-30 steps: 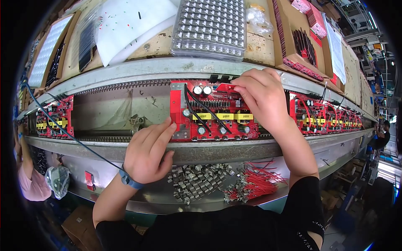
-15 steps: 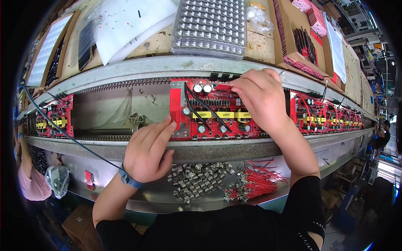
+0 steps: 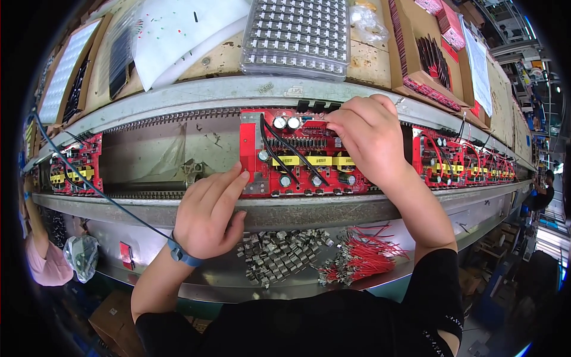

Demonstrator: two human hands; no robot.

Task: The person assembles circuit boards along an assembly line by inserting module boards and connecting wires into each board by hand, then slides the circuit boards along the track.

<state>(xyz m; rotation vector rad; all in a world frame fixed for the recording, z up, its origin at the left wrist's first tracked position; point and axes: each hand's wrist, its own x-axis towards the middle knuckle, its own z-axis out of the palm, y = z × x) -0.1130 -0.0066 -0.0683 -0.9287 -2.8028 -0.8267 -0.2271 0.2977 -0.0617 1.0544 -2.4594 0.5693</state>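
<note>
A red circuit board [image 3: 248,143] with yellow transformers, round capacitors and two black wires lies in the rail track in front of me. My left hand [image 3: 209,211] is open, its outstretched fingertips resting on the board's left edge, thumb apart. Over the board's upper right part, my right hand [image 3: 370,137] is closed in a pinch, thumb and fingers together beside the black parts [image 3: 318,107] on the far edge. Whatever is between these fingertips is too small and covered to make out. The hand also hides the board's right end.
More red boards stand in the track at right [image 3: 464,163] and far left [image 3: 76,166]. Metal connectors [image 3: 282,256] and red wire leads [image 3: 363,259] lie piled on the near ledge. Beyond the rail are a tray of small parts [image 3: 297,38] and a cardboard box [image 3: 410,71]. A blue cord [image 3: 110,193] runs from my wristband.
A small red piece that showed slanted at my right fingertips is now hardly visible there. Both hands hold nearly the same places, and the view has shifted slightly.
</note>
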